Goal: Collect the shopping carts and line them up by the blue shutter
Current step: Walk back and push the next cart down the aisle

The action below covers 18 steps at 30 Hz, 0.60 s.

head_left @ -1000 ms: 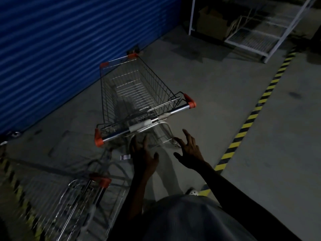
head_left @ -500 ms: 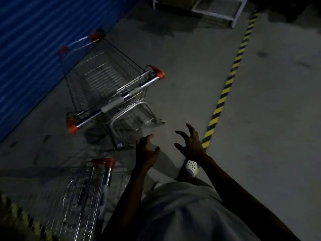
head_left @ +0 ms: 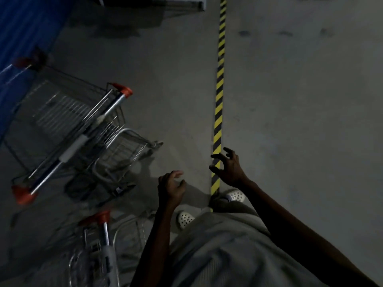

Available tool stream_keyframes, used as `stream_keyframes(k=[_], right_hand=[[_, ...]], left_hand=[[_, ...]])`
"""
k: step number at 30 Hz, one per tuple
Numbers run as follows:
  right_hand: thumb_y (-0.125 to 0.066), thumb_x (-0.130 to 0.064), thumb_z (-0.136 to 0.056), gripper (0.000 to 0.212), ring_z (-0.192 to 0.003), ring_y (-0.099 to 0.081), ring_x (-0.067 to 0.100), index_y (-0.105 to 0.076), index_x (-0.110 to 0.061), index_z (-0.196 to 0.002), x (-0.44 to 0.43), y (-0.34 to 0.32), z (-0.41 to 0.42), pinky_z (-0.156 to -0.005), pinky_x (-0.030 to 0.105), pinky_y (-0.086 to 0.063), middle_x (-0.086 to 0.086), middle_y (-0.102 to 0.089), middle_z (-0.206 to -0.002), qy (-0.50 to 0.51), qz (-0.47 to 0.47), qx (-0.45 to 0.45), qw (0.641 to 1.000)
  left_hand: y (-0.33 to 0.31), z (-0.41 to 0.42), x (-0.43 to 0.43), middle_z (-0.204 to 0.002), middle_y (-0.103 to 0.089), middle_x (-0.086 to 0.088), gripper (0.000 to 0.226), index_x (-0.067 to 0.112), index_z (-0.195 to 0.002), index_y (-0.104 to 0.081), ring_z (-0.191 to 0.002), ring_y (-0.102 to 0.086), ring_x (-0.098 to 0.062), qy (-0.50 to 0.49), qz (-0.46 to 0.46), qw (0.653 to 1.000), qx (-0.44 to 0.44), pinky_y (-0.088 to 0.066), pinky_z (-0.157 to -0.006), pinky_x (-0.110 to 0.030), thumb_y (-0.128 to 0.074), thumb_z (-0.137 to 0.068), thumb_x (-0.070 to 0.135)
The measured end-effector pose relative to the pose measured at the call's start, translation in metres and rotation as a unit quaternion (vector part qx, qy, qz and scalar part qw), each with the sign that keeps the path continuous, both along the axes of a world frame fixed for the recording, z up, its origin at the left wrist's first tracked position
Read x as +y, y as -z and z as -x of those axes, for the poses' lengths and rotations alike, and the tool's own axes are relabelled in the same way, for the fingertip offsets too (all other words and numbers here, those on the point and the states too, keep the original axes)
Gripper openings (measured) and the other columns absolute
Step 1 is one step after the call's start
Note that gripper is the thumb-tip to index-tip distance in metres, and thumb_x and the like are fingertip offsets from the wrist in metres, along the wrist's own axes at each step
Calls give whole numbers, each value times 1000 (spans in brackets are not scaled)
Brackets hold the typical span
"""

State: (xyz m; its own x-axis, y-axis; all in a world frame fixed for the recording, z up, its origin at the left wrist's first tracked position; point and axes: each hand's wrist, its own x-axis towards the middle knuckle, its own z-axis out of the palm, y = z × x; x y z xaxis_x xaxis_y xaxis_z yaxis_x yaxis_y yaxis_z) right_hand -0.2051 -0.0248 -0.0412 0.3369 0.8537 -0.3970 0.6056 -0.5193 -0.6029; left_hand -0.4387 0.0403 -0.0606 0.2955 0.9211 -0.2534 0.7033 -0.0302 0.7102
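Where the blue shutter [head_left: 24, 27] met the floor's left edge, one cart [head_left: 68, 129] stood parked, basket empty, nose toward it, presumably lined up. A second cart [head_left: 99, 249], basket apparently empty, waited at the bottom-left corner. Left hand [head_left: 171, 188] and right hand [head_left: 229, 169] hung spread, gripping nothing, near the striped tape [head_left: 219, 83].

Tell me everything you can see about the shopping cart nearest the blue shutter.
The silver wire-mesh shopping cart stands upright on the grey concrete floor, its front end close to the blue corrugated shutter; contact cannot be judged. Its chrome handle bar has orange-red end caps and a pale centre sleeve. The basket looks empty, with a folding wire seat flap behind the handle. Neither hand touches it. A second cart sits just behind it, apart.
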Motion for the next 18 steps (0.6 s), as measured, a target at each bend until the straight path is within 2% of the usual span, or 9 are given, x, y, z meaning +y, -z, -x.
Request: stream_keyframes(k=[3,5,8,10,14,18], right_hand=[[-64,-42,-101,51,-150,-21,40,-53,-24,-147,0,-2,-14,-118,54,-32,16,-14,-167,9,8,22,1000],[-65,-43,-100,51,-150,-22,40,-55,-25,-147,0,-3,-29,-118,52,-32,15,-16,-166,9,9,29,1000],[-65,-45,-100,50,-150,-23,39,-57,-24,-144,1,-9,-64,-119,50,-30,17,-24,-163,19,15,43,999],[-64,-45,-100,48,-147,-30,37,-59,-23,-142,4,-16,-97,-116,47,-34,17,-36,-156,36,10,59,998],[-60,-42,-104,42,-124,-60,28,-62,-20,-139,3,-36,-164,-99,39,-49,10,-57,-143,98,-14,108,989],[-58,-41,-105,38,-110,-67,22,-63,-20,-136,-20,-48,-223,-87,30,-48,3,-68,-131,160,-31,136,977]], left_hand=[[3,-23,10,-100,-71,4,26,32,-103,-71,-104,-63,-30,28,12,999,-12,-53,-90,-49,-63,-79,34],[4,-45,17,-101,-70,6,19,39,-100,-66,-107,-63,-29,52,28,998,-12,-54,-89,-51,-65,-82,31],[2,-85,27,-102,-68,12,31,50,-96,-60,-110,-61,-25,86,40,995,-6,-54,-89,-50,-71,-88,22],[-2,-115,33,-102,-68,14,37,54,-94,-58,-110,-62,-23,102,45,994,-4,-54,-89,-47,-71,-90,20],[-8,-190,47,-101,-72,5,27,38,-95,-65,-104,-66,-20,113,67,991,-15,-54,-86,-36,-71,-91,12],[-10,-270,45,-100,-71,4,17,31,-99,-68,-99,-66,-19,162,98,982,-17,-54,-85,-35,-70,-96,14]])
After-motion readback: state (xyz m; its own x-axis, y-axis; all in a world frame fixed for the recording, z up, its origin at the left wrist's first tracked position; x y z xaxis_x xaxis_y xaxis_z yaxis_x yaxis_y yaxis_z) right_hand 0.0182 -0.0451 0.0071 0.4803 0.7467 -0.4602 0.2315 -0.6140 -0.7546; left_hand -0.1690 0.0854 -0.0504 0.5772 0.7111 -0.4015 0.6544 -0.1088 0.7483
